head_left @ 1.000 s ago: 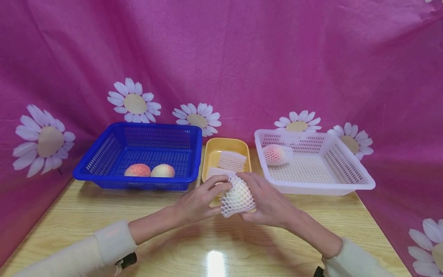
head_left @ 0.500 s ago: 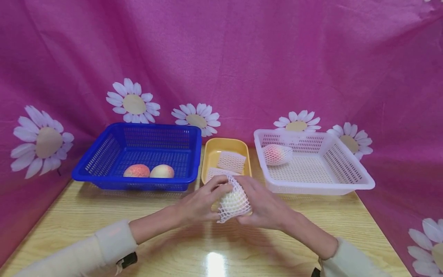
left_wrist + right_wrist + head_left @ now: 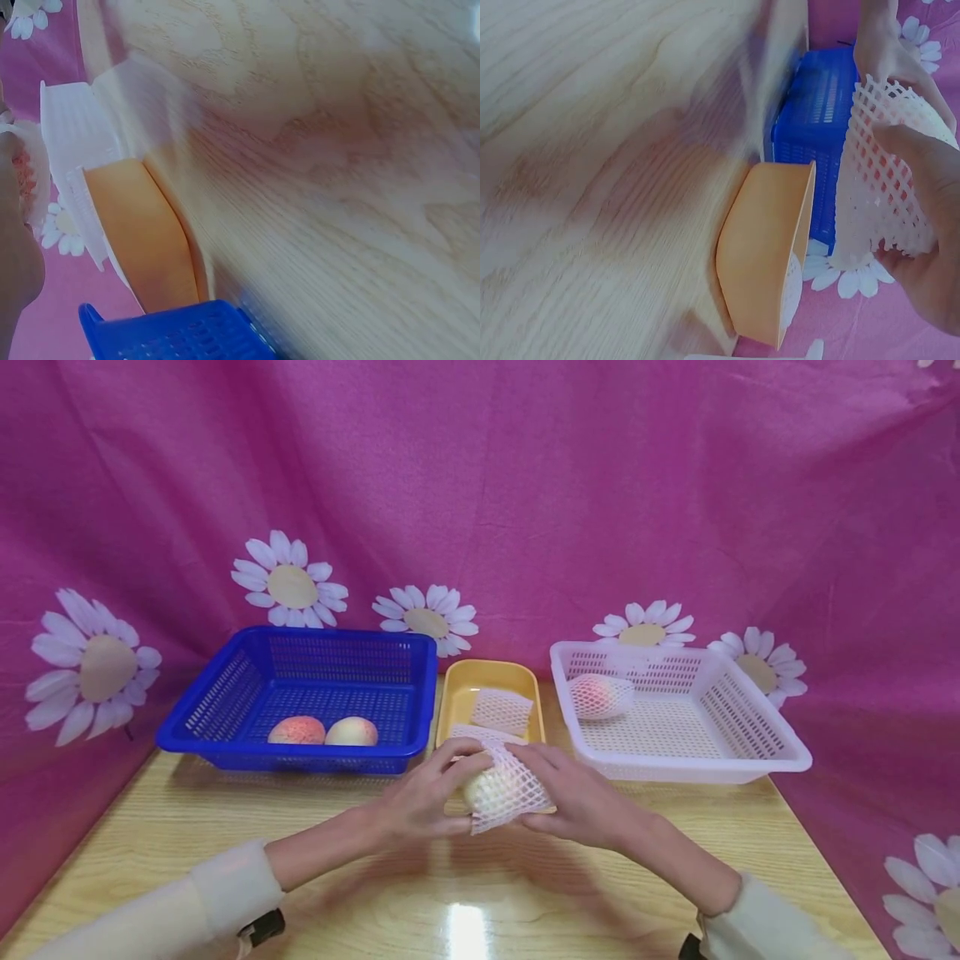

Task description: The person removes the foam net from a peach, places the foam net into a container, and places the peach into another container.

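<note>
Between my two hands is a peach (image 3: pixel 480 795) in a white foam fruit net (image 3: pixel 517 795), held above the table in front of the yellow tray. My left hand (image 3: pixel 427 793) grips the peach from the left, thumb and fingers spread around it. On the other side my right hand (image 3: pixel 581 797) pinches the net against the fruit. In the right wrist view the net (image 3: pixel 881 180) covers much of the peach, and its cut edge stands loose. Only a reddish part of the peach (image 3: pixel 25 180) shows beside the left hand in the left wrist view.
A blue basket (image 3: pixel 296 760) at left holds two bare peaches (image 3: pixel 297 730). Flat foam nets (image 3: pixel 502 710) lie in the yellow tray (image 3: pixel 491 668) at centre. The white basket (image 3: pixel 690 766) at right holds a netted peach (image 3: pixel 600 696). A pink flowered cloth (image 3: pixel 510 510) hangs behind.
The netted peach has turned between my hands, and its pale left side now shows bare. Both hands have shifted slightly. Baskets and tray stand as before.
</note>
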A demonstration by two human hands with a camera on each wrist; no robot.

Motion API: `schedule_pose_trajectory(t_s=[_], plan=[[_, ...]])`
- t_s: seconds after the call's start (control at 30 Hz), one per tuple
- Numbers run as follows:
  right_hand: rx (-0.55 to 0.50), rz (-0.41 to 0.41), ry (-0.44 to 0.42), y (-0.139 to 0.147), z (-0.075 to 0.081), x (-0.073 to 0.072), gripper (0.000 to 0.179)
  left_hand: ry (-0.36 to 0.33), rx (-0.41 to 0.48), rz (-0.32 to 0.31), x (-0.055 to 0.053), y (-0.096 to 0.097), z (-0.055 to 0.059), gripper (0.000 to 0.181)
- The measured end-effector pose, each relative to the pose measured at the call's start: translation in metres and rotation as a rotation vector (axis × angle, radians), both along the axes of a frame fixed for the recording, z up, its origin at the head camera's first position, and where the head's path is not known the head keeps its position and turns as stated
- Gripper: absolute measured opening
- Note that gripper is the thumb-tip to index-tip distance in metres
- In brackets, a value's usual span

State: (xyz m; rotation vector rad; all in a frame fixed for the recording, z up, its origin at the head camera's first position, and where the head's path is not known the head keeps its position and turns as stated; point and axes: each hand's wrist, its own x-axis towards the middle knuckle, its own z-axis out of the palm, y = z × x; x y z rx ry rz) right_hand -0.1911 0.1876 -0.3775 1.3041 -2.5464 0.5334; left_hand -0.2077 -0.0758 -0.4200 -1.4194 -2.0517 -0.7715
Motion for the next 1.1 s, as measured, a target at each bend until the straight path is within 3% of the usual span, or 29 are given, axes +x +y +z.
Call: schedule_pose_trajectory(t_s=[0.17,0.33,0.5,0.7,1.1], plan=[[0.053,-0.007,0.061,0.001,0.003,-0.004,0.064,-0.061,0.019,0.048,0.002,-0.009,-0.001,0.076],[0.08,-0.028,0.026,-0.002,0.008,-0.005,0.054,-0.098,0.008,0.094,0.004,-0.014,0.001,0.076],[0.09,-0.039,0.005,-0.004,0.012,-0.004,0.051,-0.088,0.002,0.105,0.004,-0.018,0.001,0.073],[0.059,-0.03,0.059,-0.005,0.014,-0.009,0.041,-0.086,0.01,0.136,0.005,-0.024,0.001,0.075],[-0.003,-0.083,0.122,-0.011,0.013,-0.026,0.049,-0.053,0.026,0.171,0.007,-0.034,0.001,0.075]])
